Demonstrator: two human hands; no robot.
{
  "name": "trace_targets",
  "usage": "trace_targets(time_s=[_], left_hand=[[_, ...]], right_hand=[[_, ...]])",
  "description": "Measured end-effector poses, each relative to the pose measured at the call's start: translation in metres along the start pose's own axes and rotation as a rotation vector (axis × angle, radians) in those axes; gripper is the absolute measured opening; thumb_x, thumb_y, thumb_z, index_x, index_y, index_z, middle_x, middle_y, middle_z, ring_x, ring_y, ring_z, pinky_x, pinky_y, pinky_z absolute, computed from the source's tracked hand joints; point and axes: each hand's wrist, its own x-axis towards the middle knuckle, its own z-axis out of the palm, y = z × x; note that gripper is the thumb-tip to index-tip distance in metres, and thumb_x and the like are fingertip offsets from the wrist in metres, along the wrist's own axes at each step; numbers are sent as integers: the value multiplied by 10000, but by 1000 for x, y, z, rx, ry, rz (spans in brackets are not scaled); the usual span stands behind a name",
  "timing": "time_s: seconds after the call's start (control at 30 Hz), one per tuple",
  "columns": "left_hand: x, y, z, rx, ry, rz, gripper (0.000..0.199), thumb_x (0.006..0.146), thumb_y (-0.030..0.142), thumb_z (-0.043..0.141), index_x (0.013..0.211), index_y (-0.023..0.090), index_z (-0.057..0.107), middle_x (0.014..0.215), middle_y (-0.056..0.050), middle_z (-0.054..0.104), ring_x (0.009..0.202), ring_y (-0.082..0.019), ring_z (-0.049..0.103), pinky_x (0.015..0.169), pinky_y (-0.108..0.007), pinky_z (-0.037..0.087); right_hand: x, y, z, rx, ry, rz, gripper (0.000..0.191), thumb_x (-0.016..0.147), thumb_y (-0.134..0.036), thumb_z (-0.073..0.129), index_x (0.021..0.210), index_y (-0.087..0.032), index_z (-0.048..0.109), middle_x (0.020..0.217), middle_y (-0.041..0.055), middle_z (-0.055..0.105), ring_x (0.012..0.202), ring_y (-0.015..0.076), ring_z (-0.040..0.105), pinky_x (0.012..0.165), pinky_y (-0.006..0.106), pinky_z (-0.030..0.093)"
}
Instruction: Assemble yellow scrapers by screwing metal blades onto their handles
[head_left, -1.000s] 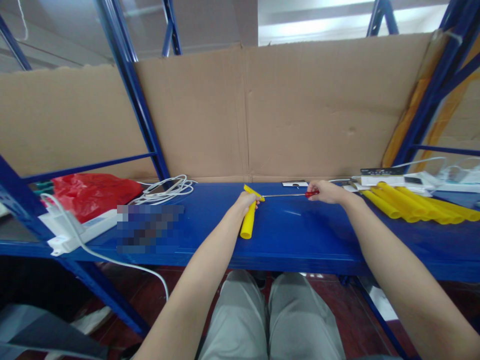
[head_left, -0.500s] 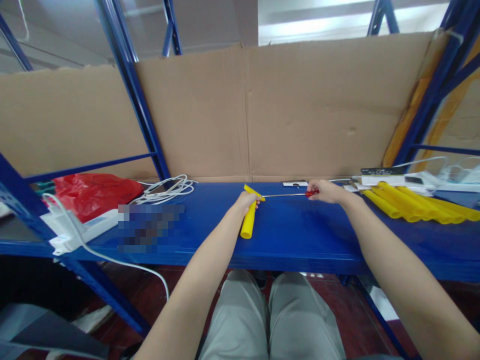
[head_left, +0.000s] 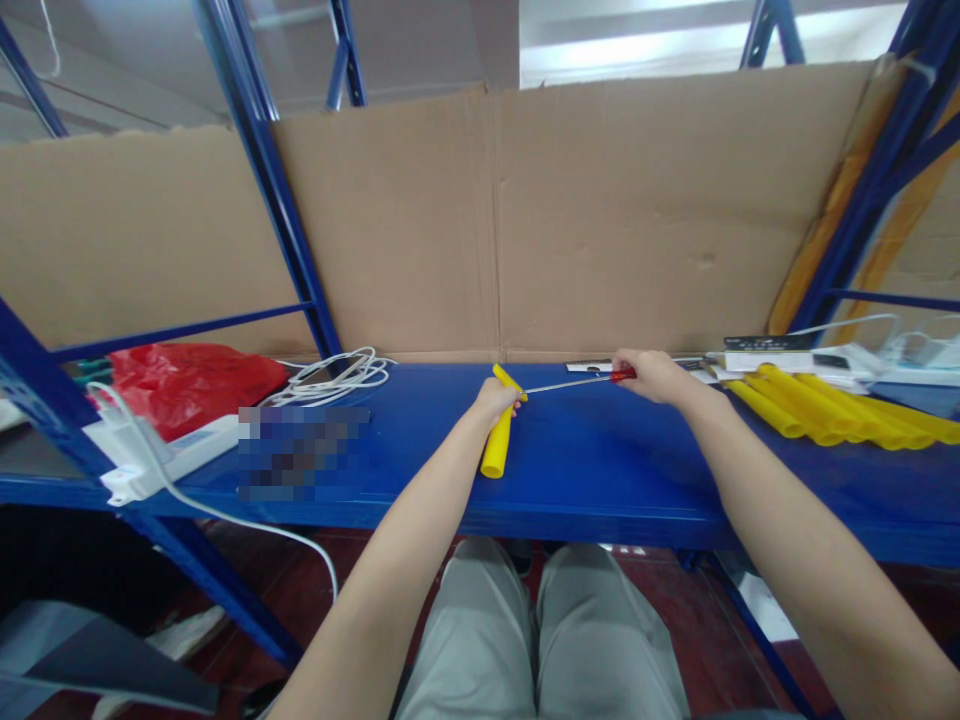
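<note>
My left hand point(head_left: 498, 397) is closed around a yellow tube-shaped piece point(head_left: 496, 450) with a crosspiece at its far end, held over the blue shelf. In my right hand point(head_left: 643, 374) is the red handle of a screwdriver point(head_left: 570, 385). Its long metal shaft runs left, and its tip meets the yellow piece beside my left fingers. Whether the tip sits in a screw is too small to tell. Behind my right hand lies a flat black-and-white strip point(head_left: 589, 366).
Several yellow tubes point(head_left: 832, 405) lie in a row at the right, in front of white boxes point(head_left: 776, 358). On the left are a red plastic bag point(head_left: 191, 385), coiled white cable point(head_left: 337, 375) and a white power strip point(head_left: 180, 455). A cardboard panel point(head_left: 600, 220) stands behind the blue shelf point(head_left: 600, 460).
My right hand has risen slightly with the screwdriver handle, so the shaft slopes more. The yellow piece's crosspiece has turned a little; my left hand keeps its grip.
</note>
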Motion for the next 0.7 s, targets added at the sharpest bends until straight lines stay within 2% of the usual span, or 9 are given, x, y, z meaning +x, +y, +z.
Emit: trace_targets(time_s=[0.1, 0.4, 0.57, 0.7], left_hand=[[2, -2, -2, 93, 12, 42, 75, 743, 14, 586, 722, 75, 624, 445, 22, 492, 400, -83, 459, 470, -204, 387], [-1, 1, -8, 129, 13, 59, 132, 738, -17, 576, 654, 83, 596, 431, 19, 493, 405, -79, 468, 473, -193, 382], [0, 0, -11, 141, 14, 60, 134, 733, -15, 588, 647, 88, 591, 428, 23, 491, 396, -82, 467, 474, -199, 389], [1, 0, -11, 164, 11, 73, 142, 738, -24, 571, 646, 82, 589, 437, 19, 498, 395, -81, 468, 477, -203, 399]], right_hand=[[0, -1, -2, -8, 22, -36, 184, 738, -159, 520, 871, -228, 627, 869, 51, 697, 800, 209, 619, 697, 278, 412], [-3, -3, -9, 51, -109, -61, 214, 760, -257, 575, 923, -224, 710, 958, 64, 719, 870, 224, 640, 755, 288, 450], [-4, -7, -11, 165, -203, -83, 219, 777, -357, 568, 828, -208, 719, 832, 54, 726, 726, 202, 636, 655, 279, 452], [-5, -10, -8, 206, -252, -11, 246, 739, -419, 611, 784, -186, 673, 734, 50, 692, 677, 191, 610, 598, 267, 433]])
